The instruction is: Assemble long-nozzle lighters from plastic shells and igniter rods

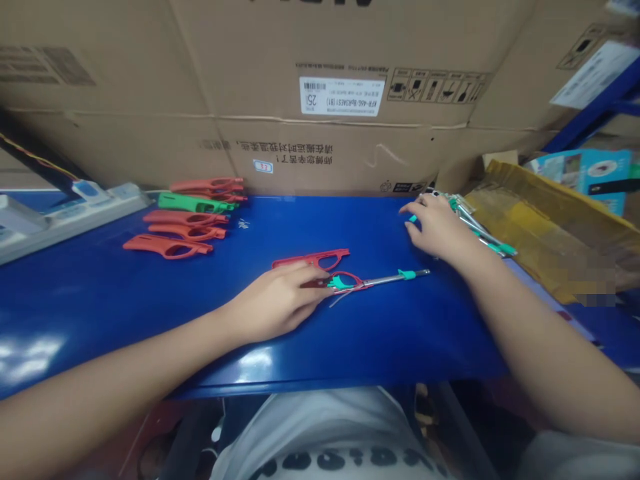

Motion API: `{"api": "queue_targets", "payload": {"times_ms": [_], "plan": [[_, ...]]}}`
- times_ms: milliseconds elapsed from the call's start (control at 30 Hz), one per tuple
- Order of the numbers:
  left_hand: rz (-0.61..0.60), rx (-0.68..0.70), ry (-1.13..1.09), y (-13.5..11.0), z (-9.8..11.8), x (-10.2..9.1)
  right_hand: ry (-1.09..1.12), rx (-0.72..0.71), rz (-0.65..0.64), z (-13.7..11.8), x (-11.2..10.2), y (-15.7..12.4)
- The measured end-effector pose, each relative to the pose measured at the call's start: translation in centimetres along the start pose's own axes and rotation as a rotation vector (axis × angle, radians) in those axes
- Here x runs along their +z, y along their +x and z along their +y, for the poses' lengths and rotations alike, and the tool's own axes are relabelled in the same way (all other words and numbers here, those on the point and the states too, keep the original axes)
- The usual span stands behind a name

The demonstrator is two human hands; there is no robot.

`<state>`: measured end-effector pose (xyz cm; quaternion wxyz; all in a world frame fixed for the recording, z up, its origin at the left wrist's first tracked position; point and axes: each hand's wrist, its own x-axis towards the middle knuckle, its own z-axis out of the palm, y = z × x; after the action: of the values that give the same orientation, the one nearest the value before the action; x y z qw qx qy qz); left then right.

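My left hand (275,300) lies over the near end of a metal rod (385,280) with teal fittings, its fingers curled around the rod's red-and-teal end. Under those fingers sits a red plastic handle shell (313,260), partly hidden. My right hand (437,227) rests at the far right on a bundle of metal rods with teal parts (483,227), and a teal tip shows by its fingers. Further left lie several red handle shells (167,247) and a green handle shell (193,203), all on the blue table (350,347).
Large cardboard boxes (320,100) stand along the table's back edge. A power strip (65,220) lies at the left end. A yellowish padded bag (545,227) sits at the right, beside a blue shelf frame (595,107). My white printed shirt (325,433) shows below the table's front edge.
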<state>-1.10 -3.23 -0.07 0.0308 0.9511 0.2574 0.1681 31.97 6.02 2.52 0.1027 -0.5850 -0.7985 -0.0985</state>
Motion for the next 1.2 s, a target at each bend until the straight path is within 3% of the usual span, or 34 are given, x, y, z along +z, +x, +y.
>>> {"api": "queue_targets", "payload": {"times_ms": [167,367,567,733,867,1000,1200], "plan": [[-0.009,-0.05,-0.022,0.1,0.1,0.1,-0.1,0.051,-0.067,1.8,1.7,0.6],[0.046,-0.055,-0.151,0.3,-0.1,0.3,-0.131,0.153,-0.027,2.2,2.2,0.8],[0.063,-0.088,-0.104,0.4,-1.2,-2.0,-0.143,0.316,0.022,3.7,1.6,1.0],[-0.049,-0.149,-0.041,0.0,-3.2,-3.8,-0.06,0.385,-0.123,6.2,0.6,1.5],[-0.081,-0.163,-0.098,-0.3,-4.0,-3.3,-0.055,0.373,-0.106,7.1,0.6,1.7],[-0.021,-0.137,-0.166,-0.2,-4.3,-2.1,-0.049,0.359,-0.077,6.5,0.7,1.6],[-0.01,-0.112,-0.069,0.1,-3.7,-1.8,-0.102,0.369,-0.005,5.1,1.2,1.3]]}}
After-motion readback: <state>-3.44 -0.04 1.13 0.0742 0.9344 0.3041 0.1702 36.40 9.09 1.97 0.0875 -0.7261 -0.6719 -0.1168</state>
